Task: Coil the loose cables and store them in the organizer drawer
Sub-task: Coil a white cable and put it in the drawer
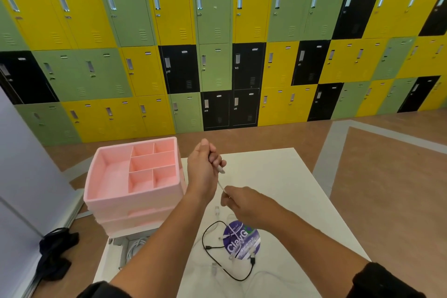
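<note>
A white cable (220, 184) stretches between my two hands above the white table (290, 189). My left hand (204, 167) is raised and shut on the cable's upper end near its plug. Lower and to the right, my right hand (244, 203) pinches the same cable. The pink organizer (96, 176) stands at the table's left with its divided top tray facing up. A loose black cable (217, 249) lies looped on the table below my hands. More white cables (215, 271) lie beside it, hard to make out against the table.
A round purple sticker (242, 242) marks the table under the cables. An open white box with a coiled white cable (135, 244) sits below the organizer. A dark bag (55, 251) lies on the floor at left. Coloured lockers (217, 55) fill the far wall.
</note>
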Demonstrator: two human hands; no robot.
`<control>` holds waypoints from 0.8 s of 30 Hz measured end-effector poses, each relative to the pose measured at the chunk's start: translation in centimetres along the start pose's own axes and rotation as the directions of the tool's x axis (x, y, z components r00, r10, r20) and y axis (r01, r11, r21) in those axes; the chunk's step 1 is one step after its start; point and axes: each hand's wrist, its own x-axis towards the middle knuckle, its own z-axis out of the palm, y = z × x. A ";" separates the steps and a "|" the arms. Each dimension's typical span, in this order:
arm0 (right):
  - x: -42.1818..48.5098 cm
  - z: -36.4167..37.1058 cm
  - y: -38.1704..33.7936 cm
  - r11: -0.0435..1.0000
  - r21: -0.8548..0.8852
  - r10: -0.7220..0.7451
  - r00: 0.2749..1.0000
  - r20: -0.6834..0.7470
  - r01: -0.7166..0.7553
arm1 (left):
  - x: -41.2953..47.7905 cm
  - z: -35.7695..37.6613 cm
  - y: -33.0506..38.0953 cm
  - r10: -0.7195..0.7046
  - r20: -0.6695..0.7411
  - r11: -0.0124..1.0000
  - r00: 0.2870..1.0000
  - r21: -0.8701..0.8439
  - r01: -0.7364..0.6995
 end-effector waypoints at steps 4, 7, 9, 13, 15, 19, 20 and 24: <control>-0.2 -2.3 -0.8 0.979 -0.194 -0.079 0.995 -0.057 0.067 | -0.3 -2.1 -1.9 0.134 0.127 0.815 0.983 0.551 -0.182; 0.3 -4.6 -1.0 0.957 -0.268 -0.156 0.979 -0.133 0.116 | -1.4 -2.9 -2.4 0.031 0.297 0.690 0.954 0.685 -0.235; 0.7 -5.9 -0.9 0.981 -0.167 -0.123 0.980 -0.154 0.097 | -1.9 -2.7 -2.0 -0.109 0.310 0.772 0.944 0.625 -0.117; 1.1 -7.2 -0.5 0.991 0.126 -0.012 0.977 -0.214 0.040 | -2.1 -1.7 -0.5 -0.357 0.302 0.886 0.884 0.409 0.218; 1.1 -7.5 -0.6 0.967 0.248 0.009 0.968 -0.250 0.055 | -2.0 -1.4 0.2 -0.401 0.310 0.895 0.862 0.332 0.297; 1.1 -7.4 -0.4 0.845 0.530 0.098 0.954 -0.285 0.071 | -1.9 -1.5 0.9 -0.457 0.356 0.889 0.815 0.226 0.399; 1.1 -7.4 -0.1 0.824 0.563 0.115 0.953 -0.280 0.066 | -1.9 -1.5 1.0 -0.466 0.360 0.884 0.808 0.227 0.409; 1.3 -7.4 0.7 0.864 0.504 0.143 0.956 -0.256 0.005 | -2.2 -1.9 1.0 -0.502 0.358 0.863 0.787 0.266 0.430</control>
